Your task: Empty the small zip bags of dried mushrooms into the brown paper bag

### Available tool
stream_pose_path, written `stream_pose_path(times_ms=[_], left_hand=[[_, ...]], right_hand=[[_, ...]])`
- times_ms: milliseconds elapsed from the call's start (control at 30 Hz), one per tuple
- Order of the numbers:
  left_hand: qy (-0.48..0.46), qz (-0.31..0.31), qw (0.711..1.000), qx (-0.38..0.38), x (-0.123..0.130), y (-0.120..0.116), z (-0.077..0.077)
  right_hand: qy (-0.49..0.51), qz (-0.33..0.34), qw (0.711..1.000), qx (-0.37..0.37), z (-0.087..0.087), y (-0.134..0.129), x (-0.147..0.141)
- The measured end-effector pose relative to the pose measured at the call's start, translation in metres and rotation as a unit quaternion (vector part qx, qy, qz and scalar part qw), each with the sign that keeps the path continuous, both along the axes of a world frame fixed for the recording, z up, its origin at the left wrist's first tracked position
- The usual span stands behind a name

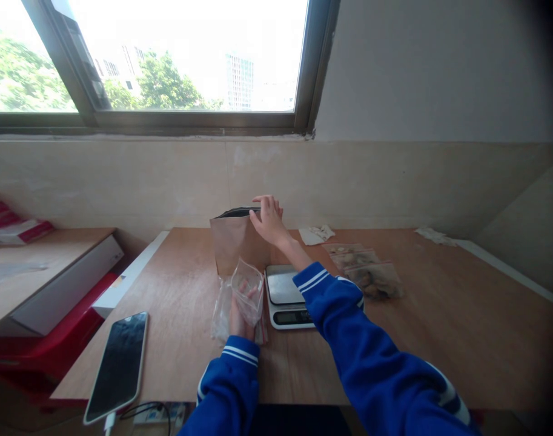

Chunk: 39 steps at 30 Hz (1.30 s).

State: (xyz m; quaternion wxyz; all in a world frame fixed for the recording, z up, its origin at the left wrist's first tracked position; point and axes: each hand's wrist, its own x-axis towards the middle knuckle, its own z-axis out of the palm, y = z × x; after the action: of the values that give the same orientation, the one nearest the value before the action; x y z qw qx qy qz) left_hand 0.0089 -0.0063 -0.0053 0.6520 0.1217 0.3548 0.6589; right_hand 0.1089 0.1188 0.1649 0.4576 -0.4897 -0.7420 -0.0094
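My left hand holds a small clear zip bag with its mouth spread upward; the plastic partly covers the fingers. More clear plastic bags lie beside and under this hand. A brown paper bag stands upright behind it, its dark mouth open. At that bag's top right corner is my right hand, thumb and forefinger apart, with nothing visible between them. My right forearm passes over a white kitchen scale with a metal plate and a dark display, hiding its right part.
Filled zip bags lie right of the scale. A crumpled tissue rests near the wall. At the table's left edge lies a phone with a cable plugged in. A red stool and another table stand to the left.
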Motion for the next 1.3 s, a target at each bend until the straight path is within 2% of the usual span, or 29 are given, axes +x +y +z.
stream_pose_path(times_ms=[100, 167, 200, 300, 433, 500, 600, 700, 767, 867, 967, 1067, 1133, 1200, 1267, 1300], left_hand=[[-0.001, 0.002, 1.000, -0.001, 0.001, -0.001, 0.003], [0.017, -0.001, 1.000, 0.012, 0.002, -0.002, 0.003], [0.034, -0.003, 0.999, 0.022, 0.004, -0.003, 0.003], [0.098, 0.006, 0.994, 0.049, 0.007, -0.004, 0.001], [0.224, 0.053, 0.969, 0.091, 0.010, -0.006, 0.003], [0.291, 0.056, 0.949, 0.108, 0.010, -0.007, 0.006], [0.351, 0.037, 0.926, 0.133, 0.010, -0.009, 0.014], [0.391, 0.044, 0.906, 0.153, 0.009, -0.010, 0.024], [0.414, 0.073, 0.894, 0.151, 0.008, -0.012, 0.029], [0.449, 0.116, 0.874, 0.143, 0.003, -0.015, 0.034], [0.487, 0.132, 0.853, 0.132, -0.002, -0.018, 0.038], [0.521, 0.142, 0.833, 0.122, -0.008, -0.021, 0.043], [0.540, 0.161, 0.819, 0.107, -0.014, -0.020, 0.047], [0.557, 0.187, 0.804, 0.089, -0.024, -0.016, 0.049], [0.577, 0.197, 0.789, 0.077, -0.036, -0.011, 0.047], [0.591, 0.192, 0.780, 0.067, -0.042, -0.008, 0.045]], right_hand=[[0.063, 0.049, 0.997, -0.007, -0.002, -0.022, 0.010], [0.092, 0.104, 0.988, -0.067, -0.012, -0.045, 0.016], [0.095, 0.119, 0.982, -0.111, -0.020, -0.058, 0.019], [0.087, 0.102, 0.964, -0.228, -0.053, -0.093, 0.028], [0.152, 0.071, 0.945, -0.280, -0.091, -0.111, 0.045], [0.221, 0.093, 0.929, -0.283, -0.098, -0.112, 0.056], [0.315, 0.124, 0.899, -0.276, -0.098, -0.113, 0.067], [0.377, 0.114, 0.879, -0.267, -0.103, -0.123, 0.067], [0.414, 0.122, 0.851, -0.301, -0.112, -0.133, 0.060], [0.433, 0.193, 0.795, -0.379, -0.126, -0.151, 0.049], [0.410, 0.256, 0.776, -0.406, -0.134, -0.166, 0.046], [0.360, 0.274, 0.790, -0.413, -0.138, -0.171, 0.057], [0.315, 0.249, 0.828, -0.392, -0.143, -0.167, 0.072], [0.269, 0.167, 0.892, -0.322, -0.153, -0.159, 0.095], [0.210, 0.034, 0.953, -0.215, -0.164, -0.147, 0.124], [0.175, -0.036, 0.971, -0.161, -0.169, -0.141, 0.139]])
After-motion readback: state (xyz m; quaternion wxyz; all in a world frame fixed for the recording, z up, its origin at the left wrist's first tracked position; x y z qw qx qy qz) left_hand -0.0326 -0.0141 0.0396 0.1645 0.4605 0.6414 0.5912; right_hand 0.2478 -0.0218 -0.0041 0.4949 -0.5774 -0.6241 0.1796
